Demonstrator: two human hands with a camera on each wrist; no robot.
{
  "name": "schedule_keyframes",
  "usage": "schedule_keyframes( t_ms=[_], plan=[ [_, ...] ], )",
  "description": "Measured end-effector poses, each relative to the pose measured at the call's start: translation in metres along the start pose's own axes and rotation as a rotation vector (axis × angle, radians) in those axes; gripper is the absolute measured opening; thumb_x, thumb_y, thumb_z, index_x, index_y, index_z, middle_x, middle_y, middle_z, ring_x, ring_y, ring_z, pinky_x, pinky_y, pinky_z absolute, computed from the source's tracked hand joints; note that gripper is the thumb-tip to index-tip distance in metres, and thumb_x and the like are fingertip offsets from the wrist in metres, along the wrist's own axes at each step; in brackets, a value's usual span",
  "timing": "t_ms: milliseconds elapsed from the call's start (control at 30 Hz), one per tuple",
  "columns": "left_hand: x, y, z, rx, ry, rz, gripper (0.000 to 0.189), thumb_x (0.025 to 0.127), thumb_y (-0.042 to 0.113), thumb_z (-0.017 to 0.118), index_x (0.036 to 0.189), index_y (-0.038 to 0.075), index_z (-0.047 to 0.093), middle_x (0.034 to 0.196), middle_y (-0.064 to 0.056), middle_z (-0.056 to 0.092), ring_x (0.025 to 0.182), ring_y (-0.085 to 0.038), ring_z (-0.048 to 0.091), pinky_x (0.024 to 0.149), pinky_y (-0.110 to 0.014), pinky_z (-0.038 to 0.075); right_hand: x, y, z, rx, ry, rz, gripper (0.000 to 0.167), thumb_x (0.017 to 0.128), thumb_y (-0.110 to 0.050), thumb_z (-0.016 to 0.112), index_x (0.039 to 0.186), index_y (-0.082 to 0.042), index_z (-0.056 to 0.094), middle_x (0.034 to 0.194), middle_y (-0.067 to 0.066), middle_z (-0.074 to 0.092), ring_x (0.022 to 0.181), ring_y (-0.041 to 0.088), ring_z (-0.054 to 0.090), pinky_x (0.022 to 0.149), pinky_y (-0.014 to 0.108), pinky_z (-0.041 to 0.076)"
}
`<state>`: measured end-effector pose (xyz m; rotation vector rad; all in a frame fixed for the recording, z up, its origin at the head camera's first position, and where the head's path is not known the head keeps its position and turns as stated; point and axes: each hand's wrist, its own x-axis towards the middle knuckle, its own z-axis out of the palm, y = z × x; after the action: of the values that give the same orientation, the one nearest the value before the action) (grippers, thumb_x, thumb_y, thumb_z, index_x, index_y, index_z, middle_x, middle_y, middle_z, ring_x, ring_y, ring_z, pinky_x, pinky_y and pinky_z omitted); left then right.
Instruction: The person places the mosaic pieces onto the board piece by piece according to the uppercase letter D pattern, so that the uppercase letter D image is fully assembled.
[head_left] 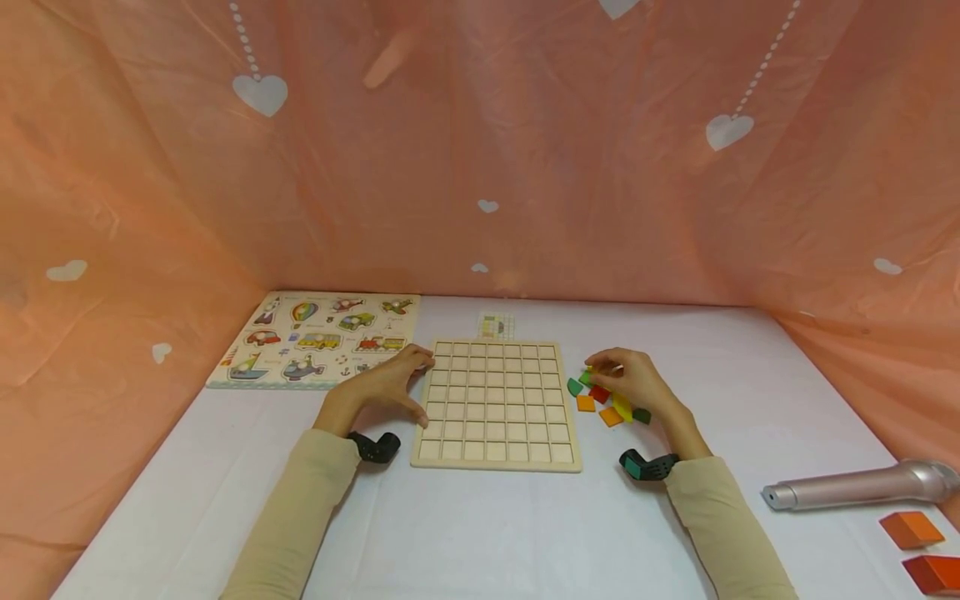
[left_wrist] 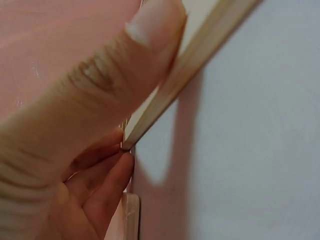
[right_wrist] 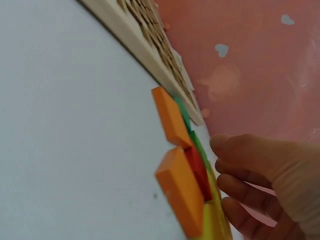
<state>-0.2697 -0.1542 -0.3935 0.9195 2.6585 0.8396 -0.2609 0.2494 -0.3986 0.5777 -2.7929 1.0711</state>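
Note:
A square wooden grid board point(head_left: 496, 405) lies flat on the table, its cells bare. At its left edge my left hand point(head_left: 386, 385) rests with thumb and fingers spread apart; the left wrist view shows the thumb point(left_wrist: 145, 35) against the board's rim point(left_wrist: 185, 70). My right hand point(head_left: 633, 379) hovers over a small pile of coloured pieces beside the board, its fingers loosely bent and nothing visible between them. Among the pieces are orange squares point(right_wrist: 172, 117), a red piece point(head_left: 599, 394), a yellow piece point(head_left: 622, 407), a green piece point(head_left: 574, 387) and a dark green piece point(head_left: 641, 415).
A vehicle picture puzzle point(head_left: 315, 340) lies at the back left, partly behind the left hand. Behind the board is a small pattern card point(head_left: 497, 325). On the right are a metallic pink microphone-like handle point(head_left: 847, 489) and orange-red blocks point(head_left: 911, 530). A pink curtain point(head_left: 480, 150) encloses the table.

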Motion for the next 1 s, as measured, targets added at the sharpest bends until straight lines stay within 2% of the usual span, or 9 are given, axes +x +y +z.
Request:
schedule_keyframes(
  t_ms=[200, 633, 833, 1000],
  plan=[
    [-0.001, 0.0005, 0.0, 0.023, 0.003, -0.003, 0.092, 0.057, 0.029, 0.09, 0.128, -0.008, 0.043, 0.127, -0.018, 0.038, 0.12, -0.031, 0.04, 0.105, -0.044, 0.032, 0.0002, 0.0011, 0.0052, -0.031, -0.01, 0.012, 0.023, 0.08, -0.01, 0.073, 0.101, -0.001, 0.069, 0.092, 0.009, 0.066, 0.084, 0.022, 0.059, 0.077, 0.038, 0.051],
    [-0.0024, 0.0026, -0.0015, 0.05, 0.015, 0.014, 0.088, 0.057, 0.029, 0.089, 0.125, -0.01, 0.047, 0.123, -0.017, 0.039, 0.117, -0.03, 0.041, 0.103, -0.043, 0.034, 0.002, -0.0061, 0.0072, -0.138, -0.016, 0.028, 0.026, 0.078, -0.015, 0.076, 0.098, 0.0, 0.07, 0.086, 0.007, 0.062, 0.075, 0.019, 0.05, 0.068, 0.031, 0.044],
    [-0.0018, 0.002, -0.0019, 0.062, 0.014, 0.02, 0.087, 0.058, 0.029, 0.089, 0.124, -0.009, 0.048, 0.121, -0.017, 0.039, 0.115, -0.03, 0.042, 0.101, -0.043, 0.035, 0.0022, -0.0077, 0.0058, -0.121, -0.048, 0.05, 0.024, 0.079, -0.015, 0.074, 0.097, -0.001, 0.07, 0.082, 0.006, 0.062, 0.072, 0.017, 0.05, 0.064, 0.03, 0.044],
    [-0.002, -0.0004, 0.0006, 0.05, 0.017, 0.024, 0.089, 0.057, 0.03, 0.089, 0.124, -0.01, 0.047, 0.121, -0.017, 0.04, 0.115, -0.03, 0.042, 0.103, -0.044, 0.034, 0.0021, -0.007, 0.0071, -0.095, -0.03, 0.062, 0.025, 0.079, -0.014, 0.073, 0.1, 0.0, 0.069, 0.087, 0.008, 0.063, 0.077, 0.02, 0.053, 0.069, 0.033, 0.046]
  ],
)
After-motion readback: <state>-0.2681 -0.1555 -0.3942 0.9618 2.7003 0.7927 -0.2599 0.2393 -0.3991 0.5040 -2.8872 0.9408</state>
